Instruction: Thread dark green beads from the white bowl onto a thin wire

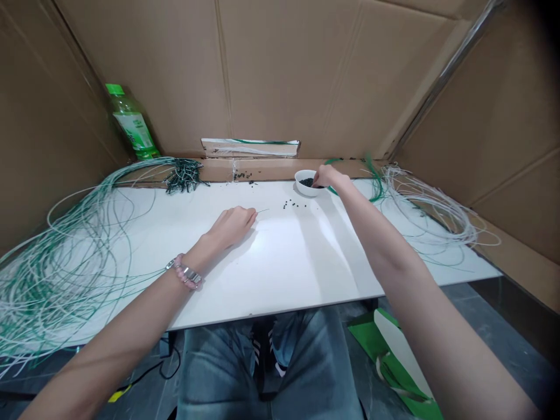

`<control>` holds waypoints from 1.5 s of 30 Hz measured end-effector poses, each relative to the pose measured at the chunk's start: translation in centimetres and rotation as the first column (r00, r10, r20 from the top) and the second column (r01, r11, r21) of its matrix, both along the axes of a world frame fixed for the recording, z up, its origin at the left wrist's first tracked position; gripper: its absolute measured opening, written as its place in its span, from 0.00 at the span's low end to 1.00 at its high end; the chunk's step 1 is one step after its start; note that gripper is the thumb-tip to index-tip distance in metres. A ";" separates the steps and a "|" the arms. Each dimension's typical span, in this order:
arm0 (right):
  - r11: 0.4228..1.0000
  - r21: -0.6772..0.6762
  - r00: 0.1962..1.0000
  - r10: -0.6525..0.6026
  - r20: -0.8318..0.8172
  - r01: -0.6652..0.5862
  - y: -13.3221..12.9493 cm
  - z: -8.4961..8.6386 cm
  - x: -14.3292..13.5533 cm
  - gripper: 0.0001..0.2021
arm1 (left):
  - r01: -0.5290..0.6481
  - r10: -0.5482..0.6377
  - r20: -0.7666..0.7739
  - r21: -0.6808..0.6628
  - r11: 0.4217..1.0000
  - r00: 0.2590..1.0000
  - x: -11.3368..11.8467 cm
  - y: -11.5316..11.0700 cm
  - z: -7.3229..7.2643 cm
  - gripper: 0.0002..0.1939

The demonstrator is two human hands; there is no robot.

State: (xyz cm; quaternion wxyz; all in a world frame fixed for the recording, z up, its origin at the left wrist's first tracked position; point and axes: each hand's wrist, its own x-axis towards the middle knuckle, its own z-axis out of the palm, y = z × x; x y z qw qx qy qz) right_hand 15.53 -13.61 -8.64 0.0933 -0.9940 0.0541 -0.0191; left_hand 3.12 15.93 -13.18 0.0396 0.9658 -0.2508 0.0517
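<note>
My left hand (234, 224) is closed in a pinch above the white table, holding a thin wire (263, 210) whose tip points right. My right hand (329, 176) reaches into a small white bowl (308, 191) from its right side, fingers pressed together. Dark beads (307, 182) lie in the bowl; what the right fingertips hold is too small to make out. Several loose beads (294, 205) are scattered on the table between the bowl and my left hand.
A big tangle of green and white wires (65, 268) covers the table's left side, with dark ends (184, 175) bunched behind. White wire coils (441, 216) lie right. A green-capped bottle (135, 125) leans at back left against cardboard walls (284, 70).
</note>
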 end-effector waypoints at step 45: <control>0.849 0.319 0.897 0.338 0.284 -0.421 3.9 -6.7 -6.7 0.08 | 0.024 -0.024 0.021 0.000 1.000 0.999 -0.2 0.0 0.0 0.19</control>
